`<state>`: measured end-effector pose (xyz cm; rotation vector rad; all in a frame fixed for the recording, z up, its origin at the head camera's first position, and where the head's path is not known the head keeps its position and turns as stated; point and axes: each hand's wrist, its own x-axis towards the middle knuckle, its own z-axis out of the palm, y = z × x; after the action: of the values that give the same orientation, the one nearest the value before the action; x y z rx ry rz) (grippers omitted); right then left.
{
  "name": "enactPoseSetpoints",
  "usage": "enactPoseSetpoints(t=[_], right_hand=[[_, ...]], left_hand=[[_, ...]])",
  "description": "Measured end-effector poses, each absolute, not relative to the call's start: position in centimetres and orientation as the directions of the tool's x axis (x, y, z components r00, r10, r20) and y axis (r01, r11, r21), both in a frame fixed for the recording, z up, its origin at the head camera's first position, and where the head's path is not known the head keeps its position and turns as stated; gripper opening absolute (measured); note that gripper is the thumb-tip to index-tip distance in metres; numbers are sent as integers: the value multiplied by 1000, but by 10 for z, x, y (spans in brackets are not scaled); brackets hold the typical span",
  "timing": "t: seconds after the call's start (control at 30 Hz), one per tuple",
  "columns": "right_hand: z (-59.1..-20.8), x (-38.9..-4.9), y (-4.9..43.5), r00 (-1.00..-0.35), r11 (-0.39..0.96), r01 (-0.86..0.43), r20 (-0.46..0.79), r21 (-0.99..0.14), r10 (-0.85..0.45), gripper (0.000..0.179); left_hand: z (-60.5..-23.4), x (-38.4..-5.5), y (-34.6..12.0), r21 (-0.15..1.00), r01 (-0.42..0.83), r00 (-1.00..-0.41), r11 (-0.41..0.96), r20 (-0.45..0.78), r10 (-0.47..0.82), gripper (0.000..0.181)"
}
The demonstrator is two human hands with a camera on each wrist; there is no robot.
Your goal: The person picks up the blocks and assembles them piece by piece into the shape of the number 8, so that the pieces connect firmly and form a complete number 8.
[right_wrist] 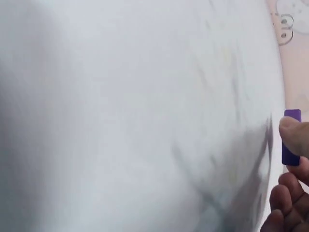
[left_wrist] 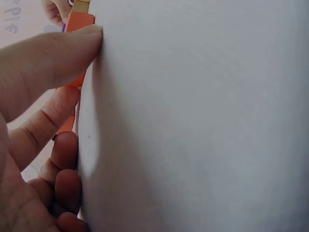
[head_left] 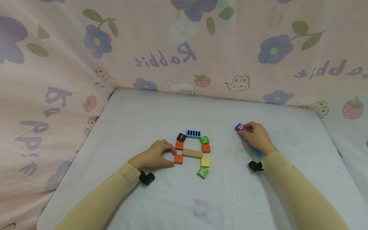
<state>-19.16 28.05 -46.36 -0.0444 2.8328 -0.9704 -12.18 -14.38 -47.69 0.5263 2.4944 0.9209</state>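
My left hand (head_left: pixel 154 155) pinches an orange square block (head_left: pixel 179 159) between thumb and index finger, at the lower left of a block arrangement on the table. Seen from the left wrist, the thumb lies across that orange block (left_wrist: pixel 81 20) and the other fingers curl below. Off to the right, my right hand (head_left: pixel 258 138) holds a purple block (head_left: pixel 240 127) with a white character on it, apart from the others. In the right wrist view the thumb presses on the side of the purple block (right_wrist: pixel 291 157), which stands against the cloth behind.
The arrangement has a blue barred block (head_left: pixel 193 133) on top, a black block (head_left: pixel 181 137), green blocks (head_left: pixel 204 140), more orange blocks (head_left: pixel 206 148), a yellow block (head_left: pixel 205 162) and a wooden bar (head_left: pixel 192 153) across its middle. Patterned cloth (head_left: pixel 217 61) surrounds the white table (head_left: pixel 159 110).
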Motion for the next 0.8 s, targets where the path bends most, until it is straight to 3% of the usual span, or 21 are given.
enactPoseSetpoints(t=[0.8], right_hand=[[-454, -151, 193, -939, 716, -222, -52, -661, -339, 37]], left_hand=[[-474, -122, -145, 692, 207, -836, 691, -242, 492, 29]])
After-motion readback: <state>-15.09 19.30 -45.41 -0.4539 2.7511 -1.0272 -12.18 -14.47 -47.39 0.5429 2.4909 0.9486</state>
